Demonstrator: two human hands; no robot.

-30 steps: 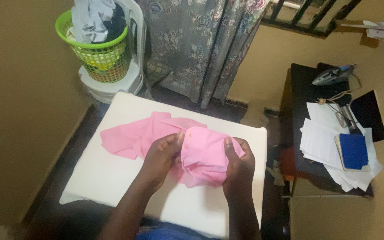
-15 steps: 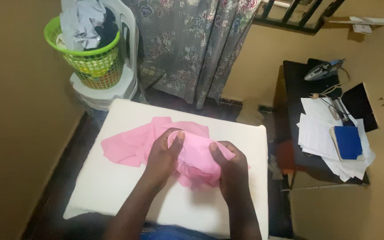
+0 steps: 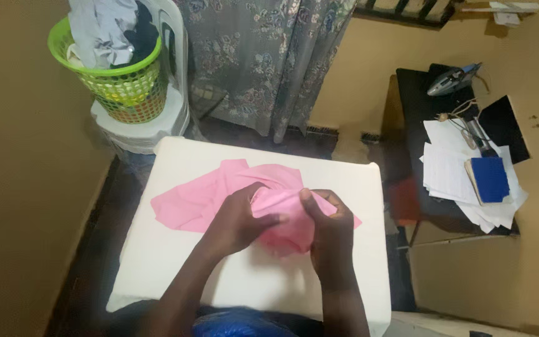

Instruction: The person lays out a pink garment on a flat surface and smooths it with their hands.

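Both hands, left hand (image 3: pixel 238 219) and right hand (image 3: pixel 330 228), pinch bunched folds of the pink garment (image 3: pixel 219 193) on the white counter (image 3: pixel 176 262). Gathering looks in progress; smoothing calls for an even pull

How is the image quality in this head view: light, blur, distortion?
Head view: dim, warm indoor light; soft overall, both hands, left hand and right hand, slightly smeared on the pink cloth; white pad evenly lit without glare; wide-angle tilt at the edges.
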